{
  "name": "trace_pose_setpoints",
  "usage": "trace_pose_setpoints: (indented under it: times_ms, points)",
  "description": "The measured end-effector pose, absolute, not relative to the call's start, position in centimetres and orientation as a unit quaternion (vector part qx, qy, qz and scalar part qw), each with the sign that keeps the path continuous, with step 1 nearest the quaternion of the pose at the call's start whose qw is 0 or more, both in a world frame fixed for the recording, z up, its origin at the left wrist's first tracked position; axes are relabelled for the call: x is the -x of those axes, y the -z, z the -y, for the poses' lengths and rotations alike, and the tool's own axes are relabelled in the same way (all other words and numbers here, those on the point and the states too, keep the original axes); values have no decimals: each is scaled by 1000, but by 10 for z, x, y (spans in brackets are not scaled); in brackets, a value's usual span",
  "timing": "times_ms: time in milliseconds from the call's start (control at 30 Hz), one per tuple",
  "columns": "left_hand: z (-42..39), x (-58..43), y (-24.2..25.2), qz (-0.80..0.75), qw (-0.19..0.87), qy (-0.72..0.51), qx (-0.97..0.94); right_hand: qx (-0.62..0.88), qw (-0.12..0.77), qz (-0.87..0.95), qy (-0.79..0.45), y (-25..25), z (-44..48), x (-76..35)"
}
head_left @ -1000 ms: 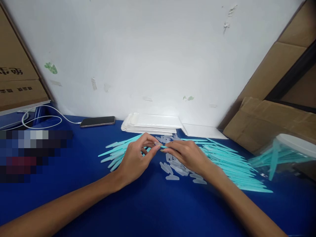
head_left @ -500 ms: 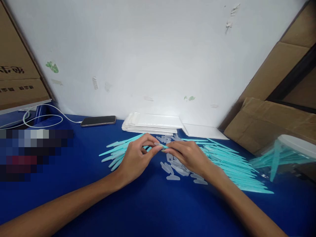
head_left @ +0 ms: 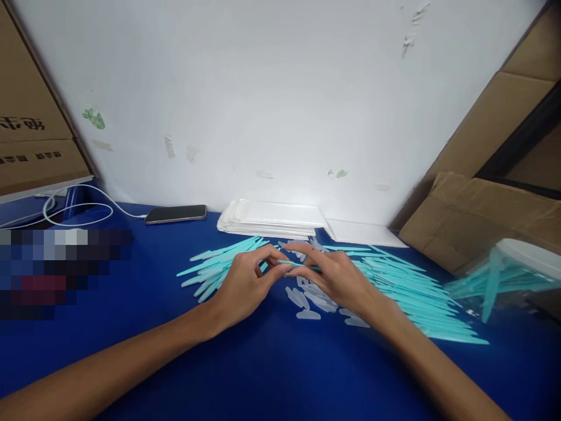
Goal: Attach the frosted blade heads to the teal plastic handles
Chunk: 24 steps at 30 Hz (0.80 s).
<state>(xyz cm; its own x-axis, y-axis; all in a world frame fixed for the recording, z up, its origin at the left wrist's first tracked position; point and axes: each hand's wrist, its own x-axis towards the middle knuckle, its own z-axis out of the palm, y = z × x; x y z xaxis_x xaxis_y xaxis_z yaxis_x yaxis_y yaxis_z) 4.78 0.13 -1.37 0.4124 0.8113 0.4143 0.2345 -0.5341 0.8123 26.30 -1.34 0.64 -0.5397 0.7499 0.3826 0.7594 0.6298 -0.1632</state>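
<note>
Between my hands is a slim turquoise eyebrow razor, held roughly level above the table. My left hand is closed, pinching its left end between thumb and fingers, which hide that tip. Thumb and fingers of my right hand grip the other end, with the index finger raised off it. Below and behind the hands lie several small clear blade caps. Beside my left hand is a fanned group of turquoise razors with pale ends. A larger pile of turquoise razors lies next to my right forearm.
White flat sleeves are stacked against the wall. A phone with a white cable lies at the back left. A clear tub of turquoise razors is at the right, near cardboard boxes. The table is blue.
My right index finger has lifted away from the razor, and my right hand has opened slightly. More of the turquoise handle shows between the hands. The piles look unchanged.
</note>
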Motion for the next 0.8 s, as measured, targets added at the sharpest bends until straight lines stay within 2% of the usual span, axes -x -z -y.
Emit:
trace_pose_setpoints:
  times_ms: [367, 633, 800]
  points:
    - [-2, -47, 14, -341, 339, -408, -776, 394, 223, 891, 37, -9, 18, -257]
    - [6, -50, 12, -351, 328, -457, -748, 417, 208, 883, 57, -9, 13, -262]
    - [3, -48, 13, -349, 330, -428, -765, 416, 193, 886, 60, -6, 10, -265]
